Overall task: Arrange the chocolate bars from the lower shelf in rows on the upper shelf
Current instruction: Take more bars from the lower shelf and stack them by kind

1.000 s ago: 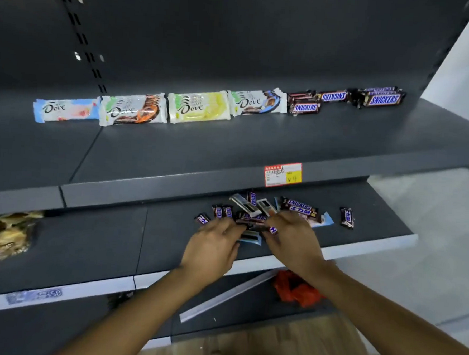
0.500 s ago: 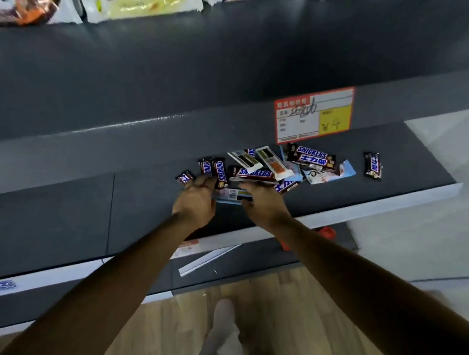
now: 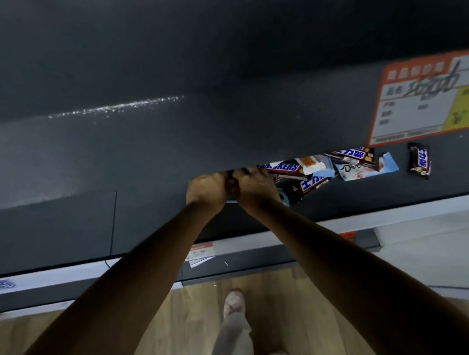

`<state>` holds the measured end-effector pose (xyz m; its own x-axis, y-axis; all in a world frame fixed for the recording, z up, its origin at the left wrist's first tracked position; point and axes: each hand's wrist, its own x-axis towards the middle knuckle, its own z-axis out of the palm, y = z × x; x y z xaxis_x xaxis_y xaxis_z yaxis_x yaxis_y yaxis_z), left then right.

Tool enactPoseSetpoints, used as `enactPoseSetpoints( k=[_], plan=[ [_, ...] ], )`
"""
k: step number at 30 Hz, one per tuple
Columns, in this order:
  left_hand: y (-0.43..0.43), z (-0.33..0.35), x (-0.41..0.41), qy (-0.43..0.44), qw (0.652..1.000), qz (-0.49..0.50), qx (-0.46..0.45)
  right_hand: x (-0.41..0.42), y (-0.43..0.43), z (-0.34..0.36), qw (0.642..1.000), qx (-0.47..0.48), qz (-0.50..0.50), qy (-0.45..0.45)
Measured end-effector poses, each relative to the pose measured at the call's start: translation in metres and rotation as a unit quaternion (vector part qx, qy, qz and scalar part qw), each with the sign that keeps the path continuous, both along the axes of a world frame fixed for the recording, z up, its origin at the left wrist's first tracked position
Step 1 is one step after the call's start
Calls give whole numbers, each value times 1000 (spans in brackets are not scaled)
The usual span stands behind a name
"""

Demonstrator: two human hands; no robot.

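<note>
Snickers bars were heaped at 2 o'clock of the touching left hand and right hand, nearer the right, axes roughly 9-to-3. The fingers were hidden by the upper shelf, so neither grip could be told.

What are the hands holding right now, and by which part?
Cannot tell: left hand and right hand meet at the chocolate bars, their grip hidden behind the upper shelf.

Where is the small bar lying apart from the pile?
Head view, far right: the small bar lies on the lower shelf, below the price tag, right of the Dove bar.
</note>
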<state>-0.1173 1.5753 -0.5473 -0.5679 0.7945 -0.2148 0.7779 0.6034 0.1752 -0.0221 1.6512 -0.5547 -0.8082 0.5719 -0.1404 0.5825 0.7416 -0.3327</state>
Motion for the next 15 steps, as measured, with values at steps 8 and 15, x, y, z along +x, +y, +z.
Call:
enactPoseSetpoints(
  k=[8, 15],
  plan=[
    [9, 7, 4, -47, 990, 132, 33, 10, -1, 15, 999, -16, 12, 45],
    [-9, 9, 6, -109, 986, 128, 7, 22, -7, 12, 1000, -14, 17, -14]
  ],
)
